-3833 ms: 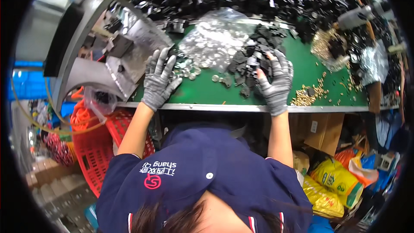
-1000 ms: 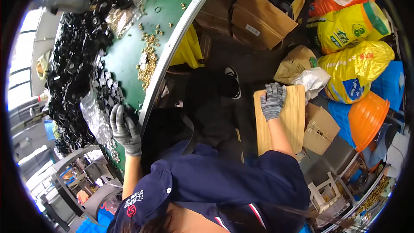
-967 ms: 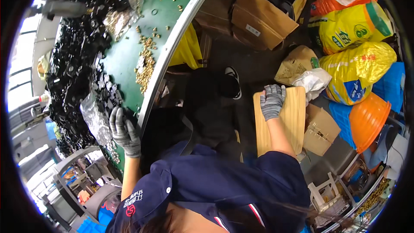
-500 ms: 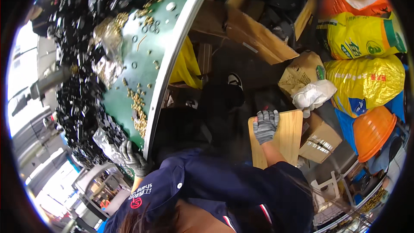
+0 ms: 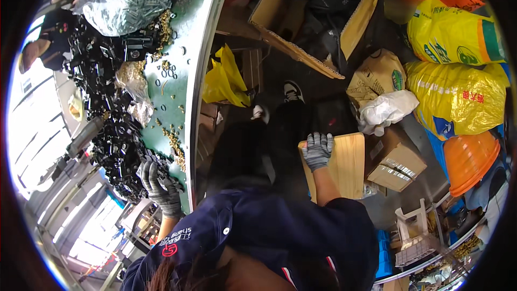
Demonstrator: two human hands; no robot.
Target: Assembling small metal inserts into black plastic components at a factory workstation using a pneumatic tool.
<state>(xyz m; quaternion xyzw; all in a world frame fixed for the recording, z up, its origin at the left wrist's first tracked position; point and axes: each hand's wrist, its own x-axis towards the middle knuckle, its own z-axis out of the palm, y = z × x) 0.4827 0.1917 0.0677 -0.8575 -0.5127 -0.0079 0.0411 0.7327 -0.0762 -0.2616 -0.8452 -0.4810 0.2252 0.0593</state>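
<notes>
My left hand (image 5: pixel 161 194), in a grey glove, is at the near end of the green worktop (image 5: pixel 177 83), beside the heap of small black parts (image 5: pixel 110 151). Its fingers are stretched out and a little apart, with nothing seen in them. My right hand (image 5: pixel 318 152), in a striped grey glove, lies over the far left corner of a light wooden board (image 5: pixel 344 161). Those fingers are together and reach the board's far edge; their tips seem bent over it. What supports the board is hidden.
Brass-coloured pieces (image 5: pixel 175 143), black rings (image 5: pixel 167 67) and a clear bag of screws (image 5: pixel 121 2) are on the worktop. An open carton (image 5: pixel 296 48), yellow sacks (image 5: pixel 458 97), a small cardboard box (image 5: pixel 397 164) and an orange basin (image 5: pixel 474 161) stand right. Another person (image 5: pixel 46 46) is far left.
My view has shifted along the worktop, bringing the screw bag further in. My right hand and the board appear slightly further left together. My left hand's fingers have lifted and spread.
</notes>
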